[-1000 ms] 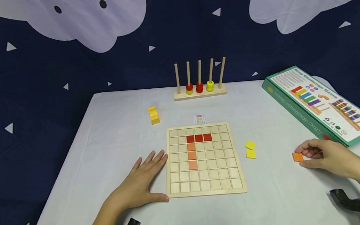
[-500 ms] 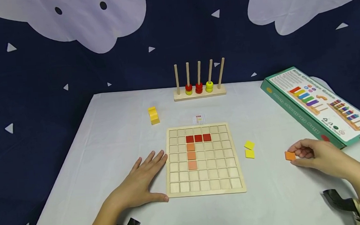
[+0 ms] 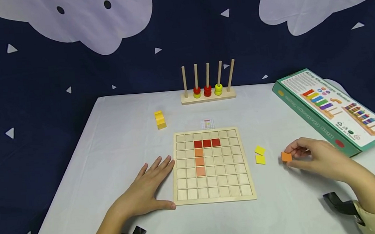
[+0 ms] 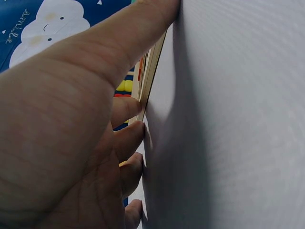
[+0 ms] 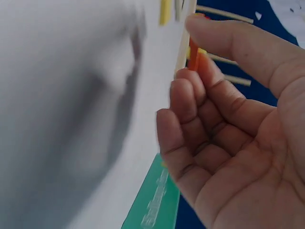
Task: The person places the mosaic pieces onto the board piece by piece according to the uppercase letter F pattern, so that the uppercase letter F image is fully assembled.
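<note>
Between thumb and fingers my right hand (image 3: pixel 317 157) pinches an orange square tile (image 3: pixel 286 157), held above the table to the right of the board; the right wrist view shows the tile (image 5: pixel 193 56) edge-on. My left hand (image 3: pixel 145 192) lies with fingers spread, fingertips and thumb at the left edge of a wooden grid board (image 3: pixel 228 181). On the board, red tiles (image 3: pixel 207 143) form a short row, and orange tiles (image 3: pixel 199 161) run down a column beneath the leftmost red one. Yellow tiles (image 3: pixel 260 159) lie between the board and my right hand.
A small printed pattern card (image 3: pixel 207 124) sits behind the board. Farther back stands a peg rack (image 3: pixel 209 96) with red and yellow rings. A yellow block (image 3: pixel 160 120) is at the back left. A green game box (image 3: pixel 334 110) occupies the right side, close behind my right hand.
My right hand has moved left toward the board with the orange tile, which now appears tilted differently. The left hand has stayed at the board's edge.
</note>
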